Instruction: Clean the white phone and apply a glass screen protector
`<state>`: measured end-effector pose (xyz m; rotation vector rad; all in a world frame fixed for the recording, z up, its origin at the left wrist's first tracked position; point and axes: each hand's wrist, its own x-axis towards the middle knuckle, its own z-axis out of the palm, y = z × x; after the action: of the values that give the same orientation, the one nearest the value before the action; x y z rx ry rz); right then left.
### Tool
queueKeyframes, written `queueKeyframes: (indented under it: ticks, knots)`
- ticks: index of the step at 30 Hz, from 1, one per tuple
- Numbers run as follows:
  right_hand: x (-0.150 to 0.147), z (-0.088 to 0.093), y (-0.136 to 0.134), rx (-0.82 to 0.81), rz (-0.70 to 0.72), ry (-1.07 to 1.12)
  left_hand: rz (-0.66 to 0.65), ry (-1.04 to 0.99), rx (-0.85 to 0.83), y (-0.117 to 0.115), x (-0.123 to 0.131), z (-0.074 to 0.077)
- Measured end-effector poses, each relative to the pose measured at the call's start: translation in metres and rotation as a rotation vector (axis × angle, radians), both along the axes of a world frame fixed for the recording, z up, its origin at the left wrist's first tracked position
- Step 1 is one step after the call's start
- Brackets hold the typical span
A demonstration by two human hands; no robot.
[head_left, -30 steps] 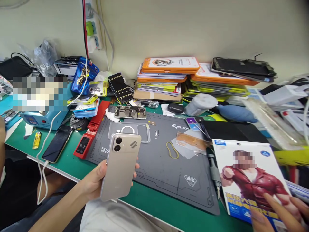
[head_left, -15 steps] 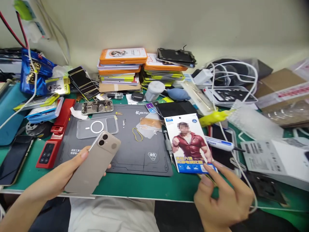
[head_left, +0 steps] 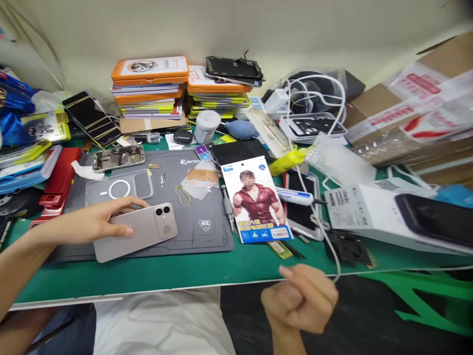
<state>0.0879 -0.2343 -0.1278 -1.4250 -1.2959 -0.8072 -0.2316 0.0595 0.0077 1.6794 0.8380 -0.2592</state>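
A beige smartphone (head_left: pixel 150 230) lies back up, low over the front of the grey work mat (head_left: pixel 207 246); whether it rests on the mat I cannot tell. My left hand (head_left: pixel 105 219) is closed on its left part, thumb on the back and fingers over the far edge. A clear phone case (head_left: pixel 144 183) with a white ring sits just beyond. My right hand (head_left: pixel 301 298) is curled into a loose fist in front of the table's edge, with nothing visible in it. Closest to it are black tweezers (head_left: pixel 293 249) and a printed packet (head_left: pixel 254 202) showing a figure in a red shirt.
An opened phone (head_left: pixel 118 159) and a yellow rubber band (head_left: pixel 182 195) lie on the mat. Stacked orange boxes (head_left: pixel 150 74) stand behind. To the right are a white box (head_left: pixel 369 212) bearing a dark phone (head_left: pixel 439 219), a white cable (head_left: pixel 325 236) and cardboard boxes (head_left: pixel 373 108).
The view has swung right. My left hand has lowered the smartphone, turning it flatter and more sideways. My right hand has drawn away from the printed packet and curled up.
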Motion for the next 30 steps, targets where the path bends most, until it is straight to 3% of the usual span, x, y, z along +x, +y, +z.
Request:
queueKeyframes:
  ticks: [3, 5, 11, 16, 20, 22, 25, 27, 30]
  knots:
    - [-0.032, -0.015, -0.029, -0.113, 0.143, 0.071, -0.023, 0.038, -0.007, 0.008, 0.005, -0.006]
    - [-0.054, -0.025, -0.047, -0.285, 0.185, 0.101, -0.037, 0.023, 0.047, 0.008, 0.005, -0.008]
    - [-0.091, -0.059, -0.066, -0.596, 0.111, 0.158, -0.084, -0.054, 0.532, -0.012, -0.001, -0.011]
    - [-0.11, -0.074, -0.059, -0.76, 0.113, 0.194, -0.091, -0.053, 0.742, -0.045, -0.008, -0.013]
    - [-0.115, -0.075, -0.06, -0.822, 0.115, 0.222, -0.055, -0.231, 0.991, -0.085, -0.02, -0.009]
    - [-0.114, -0.073, -0.065, -0.849, 0.129, 0.23, -0.087, -0.334, 1.028, -0.109, -0.025, -0.01]
    - [-0.115, -0.072, -0.077, -0.864, 0.134, 0.236, -0.144, -0.512, 0.976, -0.151, -0.023, -0.026]
    - [-0.117, -0.071, -0.088, -0.852, 0.121, 0.231, -0.205, -0.615, 0.915, -0.179, -0.016, -0.045]
    - [-0.12, -0.062, -0.109, -0.831, 0.133, 0.204, -0.259, -0.591, 0.87, -0.213, -0.003, -0.079]
